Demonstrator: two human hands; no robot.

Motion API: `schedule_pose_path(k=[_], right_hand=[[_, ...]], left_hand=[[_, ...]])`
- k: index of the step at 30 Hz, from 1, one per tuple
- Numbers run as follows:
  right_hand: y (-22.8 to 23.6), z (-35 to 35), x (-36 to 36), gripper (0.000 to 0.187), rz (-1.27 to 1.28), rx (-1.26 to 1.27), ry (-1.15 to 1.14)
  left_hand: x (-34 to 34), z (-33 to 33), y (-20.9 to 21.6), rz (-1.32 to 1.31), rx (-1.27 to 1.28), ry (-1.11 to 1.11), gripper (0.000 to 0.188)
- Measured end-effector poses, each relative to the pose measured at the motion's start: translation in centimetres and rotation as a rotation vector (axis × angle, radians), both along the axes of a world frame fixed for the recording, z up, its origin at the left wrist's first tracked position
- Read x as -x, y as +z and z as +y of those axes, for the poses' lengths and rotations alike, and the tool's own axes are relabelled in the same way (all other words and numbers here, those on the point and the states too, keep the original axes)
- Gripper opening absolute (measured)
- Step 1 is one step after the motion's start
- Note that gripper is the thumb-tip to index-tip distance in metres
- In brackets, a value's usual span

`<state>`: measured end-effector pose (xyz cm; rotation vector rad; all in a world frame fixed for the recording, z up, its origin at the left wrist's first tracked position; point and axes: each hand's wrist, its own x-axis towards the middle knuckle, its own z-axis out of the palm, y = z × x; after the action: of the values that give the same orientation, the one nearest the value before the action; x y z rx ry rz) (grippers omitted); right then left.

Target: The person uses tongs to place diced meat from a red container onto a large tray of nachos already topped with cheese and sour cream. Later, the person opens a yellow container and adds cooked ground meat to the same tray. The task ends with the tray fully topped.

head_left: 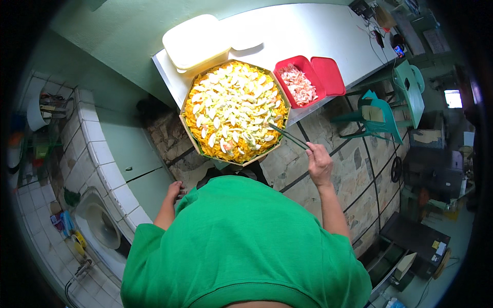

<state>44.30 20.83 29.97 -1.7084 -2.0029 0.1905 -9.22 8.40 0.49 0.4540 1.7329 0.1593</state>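
Note:
My right hand grips a pair of thin dark chopsticks, and their tips touch the food at the right side of a large octagonal tray. Yellow-orange noodles fill that tray, thickly topped with pale egg slices and bits of green. To the right of it, a red plastic container holds pink-white shrimp. Its red lid lies beside it. My left hand hangs low by my left side, away from the tray, its fingers loosely apart with nothing seen in them.
A cream plastic tub stands behind the tray on the white table. The tray's near part reaches past the table's front edge. At left is a tiled counter with a sink; at right, a green plastic chair on the tiled floor.

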Motion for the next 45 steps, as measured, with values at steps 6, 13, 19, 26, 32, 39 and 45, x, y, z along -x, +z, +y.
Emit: schedule_pose_path(k=[6,13,19,26,32,39,45], right_hand=[[-1.8,-2.8,0.5,0.026,-0.162,-0.050,0.146],[-1.9,-2.7,0.0,0.024,0.009,0.103,0.089],[-0.8,2.7,-5.3,0.021,0.153,-0.059,-0.150],[0.7,12.4,-10.5,0.021,-0.330,0.101,-0.329],[0.4,15.9,-9.6,0.019,-0.506,0.195,-0.265],[3.4,13.7,-9.8,0.019,-0.326,0.227,-0.333],[3.1,7.3,-6.7,0.018,0.076,0.166,-0.177]], left_hand=[[0.5,1.4,-1.4,-0.033,-0.030,0.022,0.029],[0.5,1.1,-1.8,-0.064,-0.020,0.075,0.030],[-0.5,-0.1,-1.3,-0.038,-0.031,0.021,0.032],[-0.9,-0.7,-1.6,-0.091,-0.047,0.143,0.033],[-0.4,-1.8,-0.1,-0.045,-0.037,0.127,0.032],[-0.6,-3.4,-0.9,-0.053,-0.072,0.173,0.029],[-0.3,-2.8,-1.6,-0.043,0.009,0.149,0.028]])
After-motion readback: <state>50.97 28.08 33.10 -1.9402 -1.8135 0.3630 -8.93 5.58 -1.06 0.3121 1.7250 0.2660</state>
